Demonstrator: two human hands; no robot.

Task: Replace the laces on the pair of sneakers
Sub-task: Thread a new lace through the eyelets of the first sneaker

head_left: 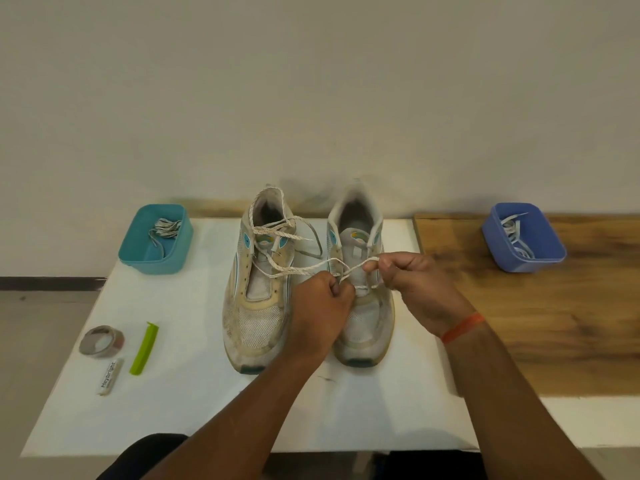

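Note:
Two worn white sneakers stand side by side on the white table (194, 403), toes toward me. The left sneaker (258, 299) has no lace in its eyelets. A speckled white lace (277, 233) lies draped loosely over its collar and tongue. From there the lace runs across to the right sneaker (367, 327), where it passes through the lower eyelets. My left hand (322, 310) pinches the lace over the right sneaker's left eyelet row. On the right side of that shoe, my right hand (415, 285) pinches a loop of the same lace.
A teal tub (138, 251) at the back left holds a bundled lace. A blue tub (550, 251) with white laces sits on the wooden board (554, 334) at the right. A tape roll (101, 341), a green clip (144, 348) and a small white tube (110, 377) lie at the front left.

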